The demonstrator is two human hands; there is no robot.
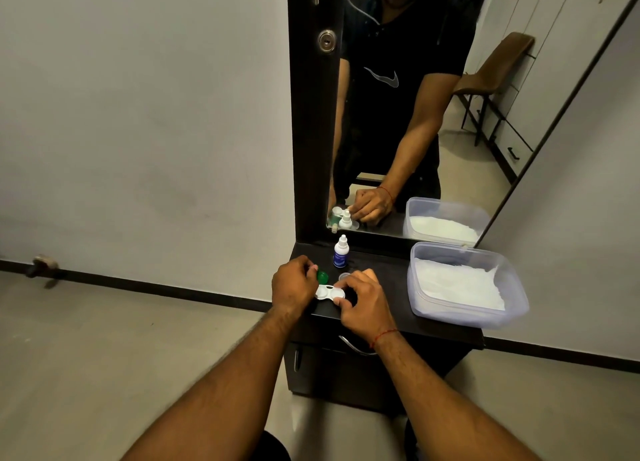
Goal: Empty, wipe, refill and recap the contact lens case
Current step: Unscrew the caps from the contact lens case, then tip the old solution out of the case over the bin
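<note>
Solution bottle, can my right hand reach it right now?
Probably yes: the solution bottle stands just beyond the right hand, only a low cap between, but that hand holds the lens case and must release it.

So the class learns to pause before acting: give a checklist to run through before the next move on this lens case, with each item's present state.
1. The green cap is off the case: ok; the left grip holds it.
2. The case is steadied: ok; the right grip holds its right end.
3. The case is emptied: cannot tell.
4. The tissue is at hand: ok; it lies in the tub on the right.
5. The bottle is upright and capped: ok; it stands behind the case.
</note>
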